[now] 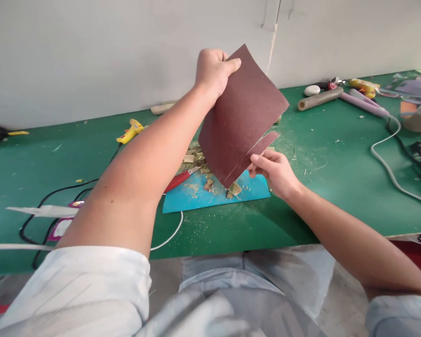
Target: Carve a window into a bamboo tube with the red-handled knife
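A dark reddish-brown sheet (240,110) is held up over the table, tilted and slightly curved. My left hand (215,72) pinches its upper left edge, thumb on the front face. My right hand (275,171) is closed on a narrow strip (264,142) at the sheet's lower right edge; the strip is partly split from the sheet, with a gap between them. Below lies a blue mat (185,199) with shavings and small pale brown pieces. A red-handled knife (178,181) rests at the mat's left side, its blade toward the pieces.
On the green table (337,187), a yellow glue gun (130,131) lies at left beside black cables. At back right are a brown tube (320,99), a lilac tool (365,104) with a white cord, and another yellow tool (365,87). A grey wall (108,56) stands behind.
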Motion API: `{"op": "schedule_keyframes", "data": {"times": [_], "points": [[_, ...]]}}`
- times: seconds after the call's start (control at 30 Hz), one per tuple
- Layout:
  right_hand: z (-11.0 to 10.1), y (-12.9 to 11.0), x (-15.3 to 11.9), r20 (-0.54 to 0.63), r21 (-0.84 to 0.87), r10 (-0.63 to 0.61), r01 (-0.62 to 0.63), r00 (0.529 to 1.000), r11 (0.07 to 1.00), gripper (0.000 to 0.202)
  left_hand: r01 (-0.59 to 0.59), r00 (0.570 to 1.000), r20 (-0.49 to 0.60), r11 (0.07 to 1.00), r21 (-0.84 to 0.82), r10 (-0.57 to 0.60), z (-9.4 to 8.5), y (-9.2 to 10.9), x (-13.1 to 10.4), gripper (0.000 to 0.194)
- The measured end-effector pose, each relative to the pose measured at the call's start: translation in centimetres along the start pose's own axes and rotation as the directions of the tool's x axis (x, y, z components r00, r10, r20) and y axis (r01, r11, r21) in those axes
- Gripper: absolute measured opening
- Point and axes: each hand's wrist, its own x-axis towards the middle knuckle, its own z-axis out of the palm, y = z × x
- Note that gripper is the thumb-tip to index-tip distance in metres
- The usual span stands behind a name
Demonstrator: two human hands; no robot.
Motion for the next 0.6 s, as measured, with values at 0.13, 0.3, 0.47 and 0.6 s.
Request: {"op": "schedule_keyframes", "data": {"times": [0.13, 0.3, 0.47, 0.6], "points": [[0.2, 0.0, -0.2, -0.002, -0.051, -0.049, 0.049, 0.999, 0.997, 0.024, 0.0, 0.999, -0.044, 0.999, 0.047, 0.002, -0.7, 0.4, 0.0, 0.05], [0.0, 0.1, -0.2, -0.104, -0.079, -0.136, 0.128, 0.985, 0.989, 0.023, 0.01, 0.993, -0.12, 0.996, 0.089, 0.0, -1.4, -0.5, 0.6, 0.053], [-0.2, 0.4, -0.1, -0.195, -0.079, -0.18, 0.167, 0.964, 0.983, 0.022, 0.046, 0.982, -0.184, 0.995, 0.09, -0.029, -3.2, -1.5, 1.6, 0.05], [-0.3, 0.6, -0.1, -0.253, -0.059, -0.23, 0.222, 0.94, 0.973, 0.021, 0.058, 0.977, -0.21, 0.997, 0.059, -0.045, -4.4, -2.0, 2.0, 0.05]]}}
